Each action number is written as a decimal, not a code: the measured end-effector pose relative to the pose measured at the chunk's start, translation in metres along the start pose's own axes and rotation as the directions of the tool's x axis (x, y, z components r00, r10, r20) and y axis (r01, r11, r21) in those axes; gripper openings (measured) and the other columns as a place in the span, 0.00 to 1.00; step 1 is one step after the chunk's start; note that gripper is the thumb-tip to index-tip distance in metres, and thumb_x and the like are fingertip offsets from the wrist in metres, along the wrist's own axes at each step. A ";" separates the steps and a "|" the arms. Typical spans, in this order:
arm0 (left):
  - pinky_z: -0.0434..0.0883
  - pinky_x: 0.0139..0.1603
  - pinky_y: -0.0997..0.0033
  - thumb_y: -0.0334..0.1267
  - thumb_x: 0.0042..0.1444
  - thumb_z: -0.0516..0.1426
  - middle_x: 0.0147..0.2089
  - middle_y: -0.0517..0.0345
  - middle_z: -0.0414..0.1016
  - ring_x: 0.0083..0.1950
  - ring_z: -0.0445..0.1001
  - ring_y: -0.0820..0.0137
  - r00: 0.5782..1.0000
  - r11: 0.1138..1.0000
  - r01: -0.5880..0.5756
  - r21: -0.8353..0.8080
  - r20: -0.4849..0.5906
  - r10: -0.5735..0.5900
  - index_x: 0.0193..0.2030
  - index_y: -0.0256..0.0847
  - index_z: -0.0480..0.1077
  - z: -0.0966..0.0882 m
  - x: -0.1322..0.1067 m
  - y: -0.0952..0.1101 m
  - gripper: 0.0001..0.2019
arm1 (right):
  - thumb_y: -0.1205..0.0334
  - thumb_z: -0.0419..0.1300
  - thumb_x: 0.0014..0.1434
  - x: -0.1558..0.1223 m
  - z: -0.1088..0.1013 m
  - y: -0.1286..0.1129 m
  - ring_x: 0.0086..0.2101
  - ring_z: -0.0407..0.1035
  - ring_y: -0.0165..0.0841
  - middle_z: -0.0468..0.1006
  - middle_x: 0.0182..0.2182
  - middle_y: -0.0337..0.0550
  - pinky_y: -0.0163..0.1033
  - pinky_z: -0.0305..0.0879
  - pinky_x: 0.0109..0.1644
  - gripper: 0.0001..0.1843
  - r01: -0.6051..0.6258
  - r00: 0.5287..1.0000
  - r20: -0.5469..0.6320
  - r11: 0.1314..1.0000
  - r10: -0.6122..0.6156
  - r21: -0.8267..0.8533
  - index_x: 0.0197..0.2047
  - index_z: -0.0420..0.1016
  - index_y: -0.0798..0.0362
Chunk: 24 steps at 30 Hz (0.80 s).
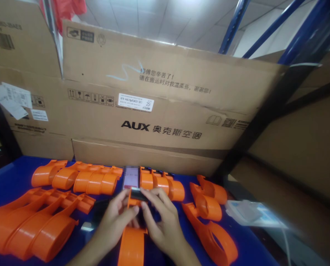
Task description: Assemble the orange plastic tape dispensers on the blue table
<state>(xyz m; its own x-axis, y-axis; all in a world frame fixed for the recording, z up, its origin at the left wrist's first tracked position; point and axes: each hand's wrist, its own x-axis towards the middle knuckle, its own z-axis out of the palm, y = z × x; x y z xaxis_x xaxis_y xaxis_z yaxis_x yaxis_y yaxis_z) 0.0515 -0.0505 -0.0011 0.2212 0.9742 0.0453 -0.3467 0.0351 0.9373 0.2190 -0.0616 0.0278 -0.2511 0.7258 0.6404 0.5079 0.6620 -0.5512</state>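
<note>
Both my hands meet over one orange plastic tape-dispenser body point(131, 245) lying on the blue table point(10, 177). My left hand point(116, 218) pinches its head from the left, fingers curled. My right hand point(161, 218) pinches from the right, fingertips on a small dark strip point(138, 193) at the top of the part. A phone with a lit screen point(131, 176) stands just behind my fingers.
Rows of orange dispenser bodies lie at left point(43, 221), at the back point(93, 179) and at right point(209, 225). Large AUX cardboard boxes point(165, 111) wall the table's far edge. A clear packet point(250, 213) lies at right, beside blue and black shelf posts point(264, 111).
</note>
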 end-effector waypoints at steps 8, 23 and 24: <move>0.72 0.27 0.75 0.42 0.50 0.67 0.24 0.62 0.76 0.21 0.70 0.74 0.993 0.997 -0.001 -0.079 -0.118 -0.008 0.47 0.39 0.74 -0.007 0.007 0.003 0.18 | 0.62 0.54 0.66 0.007 -0.009 0.014 0.37 0.73 0.37 0.78 0.35 0.44 0.39 0.68 0.41 0.08 -0.241 0.970 -0.008 0.952 0.244 -0.191 0.42 0.75 0.50; 0.71 0.24 0.74 0.46 0.46 0.68 0.17 0.66 0.70 0.17 0.67 0.73 0.988 0.994 0.057 -0.092 -0.138 -0.069 0.42 0.40 0.76 -0.008 0.011 0.005 0.19 | 0.62 0.63 0.59 -0.004 0.006 0.024 0.40 0.73 0.41 0.80 0.37 0.44 0.42 0.64 0.43 0.02 -0.167 0.883 0.278 0.807 0.378 -0.567 0.35 0.79 0.47; 0.71 0.24 0.74 0.46 0.46 0.69 0.16 0.66 0.70 0.18 0.67 0.73 0.988 0.994 0.059 -0.096 -0.138 -0.072 0.42 0.40 0.76 -0.008 0.011 0.004 0.19 | 0.62 0.63 0.60 -0.003 0.005 0.025 0.39 0.73 0.41 0.81 0.37 0.44 0.42 0.64 0.43 0.03 -0.161 0.888 0.269 0.799 0.374 -0.579 0.35 0.79 0.48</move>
<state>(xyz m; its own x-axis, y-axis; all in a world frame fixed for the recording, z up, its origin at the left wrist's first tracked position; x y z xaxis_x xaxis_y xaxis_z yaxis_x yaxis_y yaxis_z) 0.0452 -0.0382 0.0007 0.1174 0.9906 -0.0704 -0.4188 0.1137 0.9009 0.2278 -0.0462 0.0098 -0.2549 0.9420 0.2183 0.9235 0.3041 -0.2338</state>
